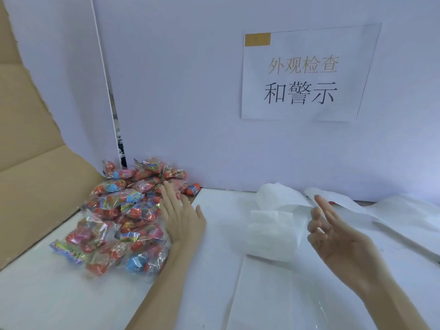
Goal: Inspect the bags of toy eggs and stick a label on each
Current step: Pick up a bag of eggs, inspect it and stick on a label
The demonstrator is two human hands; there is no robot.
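Here is the left hand (182,219), flat and spread, fingers straight and gripping nothing, its palm side laid against the right flank of the pile of bags (123,215). That pile sits just beyond and to the left of those fingertips: clear crinkly bags stuffed with red, pink and blue toy eggs, heaped on the white table (71,298) and running up toward the back corner. One loose bag (193,188) lies apart from the heap, just past the tips of the left fingers, against the foot of the white wall (190,91).

Over on the other side, the right hand (338,236) hangs in the air, palm turned inward, fingers loosely bent and parted, holding nothing. Just to the left of those fingers rests a stack of white paper sheets (273,232), partly rolled at the far end. Beyond the right fingertips a strip of white paper (338,198) trails off to the right across the table.

High above both hands, a white sign (304,75) with printed characters is stuck on the wall. Far to the left of the left fingers, a brown cardboard flap (28,148) leans behind the pile.
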